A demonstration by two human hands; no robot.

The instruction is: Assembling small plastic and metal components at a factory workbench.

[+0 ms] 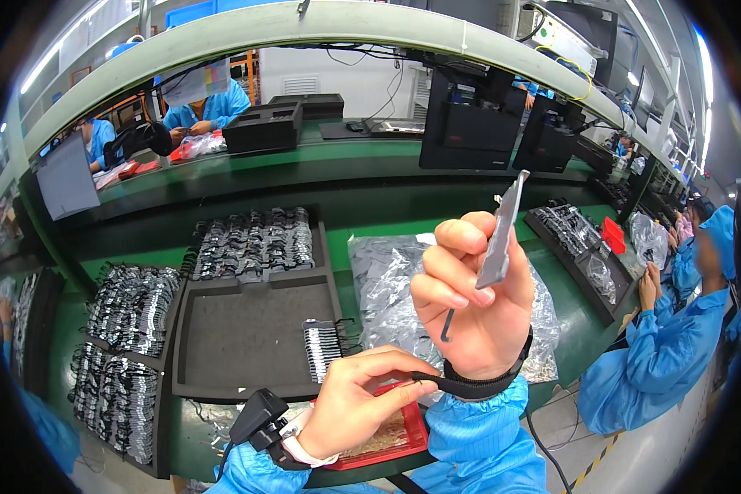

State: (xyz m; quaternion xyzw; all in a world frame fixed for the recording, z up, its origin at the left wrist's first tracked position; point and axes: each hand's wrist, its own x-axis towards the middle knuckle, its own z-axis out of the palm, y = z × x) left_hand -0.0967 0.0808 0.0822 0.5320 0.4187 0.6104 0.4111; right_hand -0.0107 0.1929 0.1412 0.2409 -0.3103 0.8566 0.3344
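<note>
My right hand [461, 321] is raised over the bench, its fingers closed around a thin grey metal part [502, 235] held upright. A short black hooked cable [446, 326] hangs out below the fingers. Round the right wrist runs a black strap [482, 384]. My left hand [362, 395] reaches across and pinches the strap's loose end between thumb and fingers. Directly under the hands sits a red tray [416, 449] with small pieces in it, partly hidden by the left hand. Behind the right hand lie clear plastic bags [387, 276].
A black foam tray [247, 329] at left holds a short row of similar metal parts [323, 350]. Other trays of cabled parts [132, 309] stand farther left and right. A shelf rail [337, 25] crosses above. A co-worker in blue [675, 329] sits at right.
</note>
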